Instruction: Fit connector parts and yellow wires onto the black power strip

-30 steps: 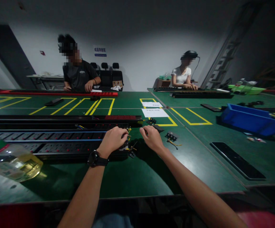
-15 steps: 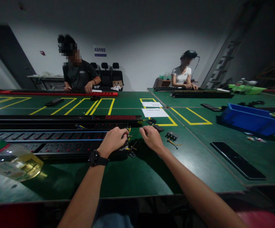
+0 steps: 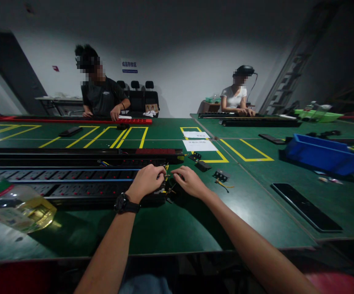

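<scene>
Resting my left hand over the end of a blue-edged socket strip on the bench, I have my right hand just beside it; from here I cannot tell either grip's state.

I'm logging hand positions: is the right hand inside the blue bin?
No, the right hand is by the ends of the power strips, and the blue bin stands apart, farther right.

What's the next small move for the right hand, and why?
Probably ease the right hand slightly left, toward the yellow wiring: it shows at the end of the blue-edged strip, beside the left hand, and the right fingertips sit close by. What either hand grips is unclear.
</scene>
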Action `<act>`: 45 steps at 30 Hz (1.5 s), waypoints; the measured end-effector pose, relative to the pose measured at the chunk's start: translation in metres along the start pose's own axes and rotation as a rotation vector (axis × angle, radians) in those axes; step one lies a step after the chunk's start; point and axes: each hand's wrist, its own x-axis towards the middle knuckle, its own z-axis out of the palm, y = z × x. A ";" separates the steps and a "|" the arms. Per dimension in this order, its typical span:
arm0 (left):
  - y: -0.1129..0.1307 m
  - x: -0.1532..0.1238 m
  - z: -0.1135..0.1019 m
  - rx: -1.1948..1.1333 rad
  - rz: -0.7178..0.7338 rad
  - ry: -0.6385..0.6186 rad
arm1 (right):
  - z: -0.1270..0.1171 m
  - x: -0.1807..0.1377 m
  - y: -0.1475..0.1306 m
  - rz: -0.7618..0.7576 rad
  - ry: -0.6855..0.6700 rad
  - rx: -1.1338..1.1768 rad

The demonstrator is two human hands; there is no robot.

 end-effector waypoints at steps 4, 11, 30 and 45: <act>0.000 0.000 0.000 -0.011 0.004 0.009 | 0.001 0.000 -0.001 -0.017 -0.039 0.026; 0.002 0.000 -0.003 -0.015 0.003 -0.002 | -0.001 0.001 -0.002 -0.021 -0.069 0.075; -0.002 0.002 0.001 -0.008 0.005 -0.058 | 0.003 0.003 -0.002 0.020 -0.079 0.143; -0.002 0.002 0.003 -0.066 0.020 -0.021 | 0.002 0.003 -0.003 0.015 -0.082 0.105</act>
